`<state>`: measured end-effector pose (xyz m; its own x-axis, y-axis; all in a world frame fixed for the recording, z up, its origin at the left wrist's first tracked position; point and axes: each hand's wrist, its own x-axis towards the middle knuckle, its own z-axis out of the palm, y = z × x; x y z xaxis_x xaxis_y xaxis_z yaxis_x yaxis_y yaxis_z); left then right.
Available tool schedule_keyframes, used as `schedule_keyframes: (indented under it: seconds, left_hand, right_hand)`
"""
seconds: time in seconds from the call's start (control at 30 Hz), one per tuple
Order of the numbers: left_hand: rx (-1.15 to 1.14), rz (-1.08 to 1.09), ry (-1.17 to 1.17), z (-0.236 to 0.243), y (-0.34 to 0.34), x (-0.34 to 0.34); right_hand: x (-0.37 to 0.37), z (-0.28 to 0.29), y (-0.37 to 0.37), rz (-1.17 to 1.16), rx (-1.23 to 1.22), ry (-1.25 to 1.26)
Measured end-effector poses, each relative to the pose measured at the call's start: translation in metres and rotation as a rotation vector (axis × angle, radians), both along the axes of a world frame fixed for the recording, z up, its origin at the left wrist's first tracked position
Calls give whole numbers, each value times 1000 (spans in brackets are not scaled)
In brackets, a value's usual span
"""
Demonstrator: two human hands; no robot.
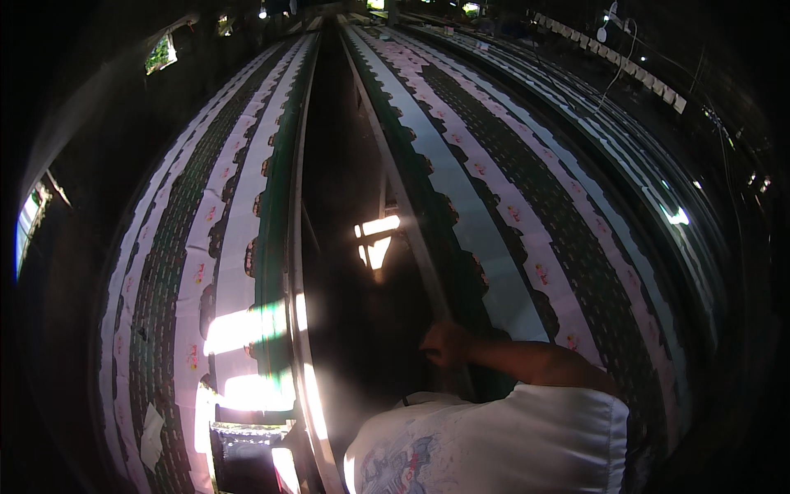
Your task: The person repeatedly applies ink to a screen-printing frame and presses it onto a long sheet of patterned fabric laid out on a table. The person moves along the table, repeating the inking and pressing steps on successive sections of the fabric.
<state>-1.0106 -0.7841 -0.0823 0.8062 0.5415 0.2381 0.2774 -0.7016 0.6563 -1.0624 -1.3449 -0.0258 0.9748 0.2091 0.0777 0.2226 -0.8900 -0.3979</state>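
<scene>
My right arm comes out of a white short sleeve and reaches left across the near end of the right-hand long table. My right hand (445, 342) is at that table's inner rail (415, 251), beside the dark gap. Its fingers look curled in; whether they hold anything is too dark to make out. Near it lie a pale blue cloth strip (485, 243) and a pinkish strip (514, 214) with small red prints. On the left table, a rectangular frame (212, 461) with a dark, shiny inside lies near the lower edge. My left hand is not in view.
A narrow dark aisle (341, 165) runs between the two long tables. Scallop-edged pale strips (255, 181) cover the left table. Bright sunlight patches (247, 329) fall across it. A loose white piece (151, 436) lies near its outer side. More strips (642, 148) stretch along the far right.
</scene>
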Motion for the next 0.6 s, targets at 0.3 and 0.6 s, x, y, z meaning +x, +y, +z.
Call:
schedule_keyframes:
  seconds: [0.3, 0.6]
  left_hand:
    - [-33, -97, -8, 4, -18, 34]
    - [-65, -116, 23, 4, -25, 43]
  right_hand:
    - [-2, 1, 10, -61, -22, -47]
    - [-3, -1, 5, -29, -102, -22]
